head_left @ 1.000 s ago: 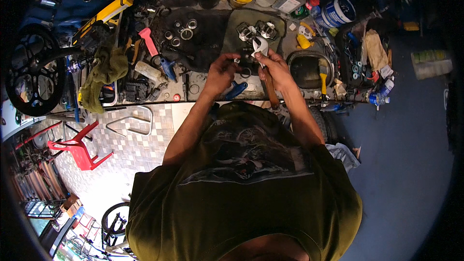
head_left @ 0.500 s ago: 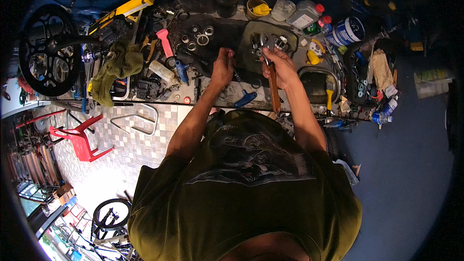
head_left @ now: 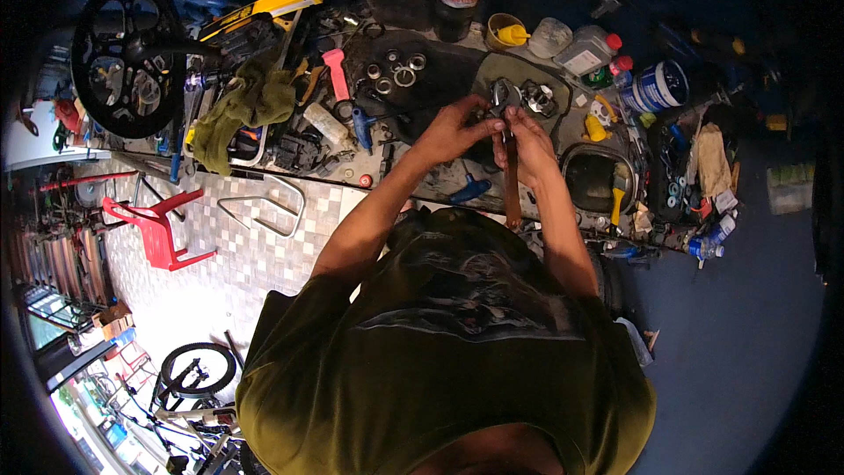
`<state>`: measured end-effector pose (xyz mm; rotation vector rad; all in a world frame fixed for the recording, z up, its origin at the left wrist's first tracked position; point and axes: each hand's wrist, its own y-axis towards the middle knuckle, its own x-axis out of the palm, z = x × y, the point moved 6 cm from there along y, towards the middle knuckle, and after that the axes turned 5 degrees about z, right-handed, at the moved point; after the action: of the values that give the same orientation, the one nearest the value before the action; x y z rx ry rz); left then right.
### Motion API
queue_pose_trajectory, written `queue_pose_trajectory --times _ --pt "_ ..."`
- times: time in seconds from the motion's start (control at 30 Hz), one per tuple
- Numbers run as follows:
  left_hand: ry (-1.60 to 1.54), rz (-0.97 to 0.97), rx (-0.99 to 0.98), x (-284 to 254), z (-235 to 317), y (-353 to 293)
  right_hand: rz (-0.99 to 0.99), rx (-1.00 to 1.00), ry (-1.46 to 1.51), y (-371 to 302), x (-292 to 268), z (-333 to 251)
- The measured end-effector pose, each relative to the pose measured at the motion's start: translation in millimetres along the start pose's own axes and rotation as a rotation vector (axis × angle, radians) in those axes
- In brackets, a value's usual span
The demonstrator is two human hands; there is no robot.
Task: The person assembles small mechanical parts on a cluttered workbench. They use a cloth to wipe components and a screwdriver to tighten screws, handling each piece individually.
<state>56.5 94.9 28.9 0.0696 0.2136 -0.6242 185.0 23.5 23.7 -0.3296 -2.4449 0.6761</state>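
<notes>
My right hand [head_left: 530, 148] is closed around an adjustable wrench [head_left: 512, 189] with a brown handle, its metal jaw pointing away from me above the bench. My left hand [head_left: 457, 134] is beside the wrench's head, fingers curled and thumb reaching to its neck. Whatever sits between these fingers is hidden. Shiny metal parts [head_left: 538, 98] lie on the dark mat just past my right hand. Several metal rings and cups [head_left: 403, 76] are on the black mat farther left. A blue-handled tool [head_left: 470, 189] rests near the front edge, below my left hand.
Around the mats are a pink-handled tool [head_left: 335, 73], a green cloth [head_left: 246, 110], a black crankset [head_left: 127, 53] and a dark-lined tray [head_left: 600, 180] with a yellow brush [head_left: 619, 198]. Bottles and a white-blue tub [head_left: 658, 86] stand at the back right. A red chair [head_left: 154, 224] is on the floor at left.
My left hand has moved right to the wrench, where it was apart before. My right hand still holds the wrench. The whole view has shifted, so the bench appears farther right.
</notes>
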Motion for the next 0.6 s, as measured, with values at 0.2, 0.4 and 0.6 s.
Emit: queue_pose_trajectory --times 0.2,0.4,0.6 --pt "0.016 -0.002 0.044 3 1 -3 0.016 0.000 0.001 -7 3 4" --pt "-0.100 -0.074 0.164 8 21 -11 -0.037 0.047 0.153 -1 -20 6" --pt "0.434 0.127 -0.077 -35 -7 23 0.077 -0.014 0.148 -15 -37 -7"
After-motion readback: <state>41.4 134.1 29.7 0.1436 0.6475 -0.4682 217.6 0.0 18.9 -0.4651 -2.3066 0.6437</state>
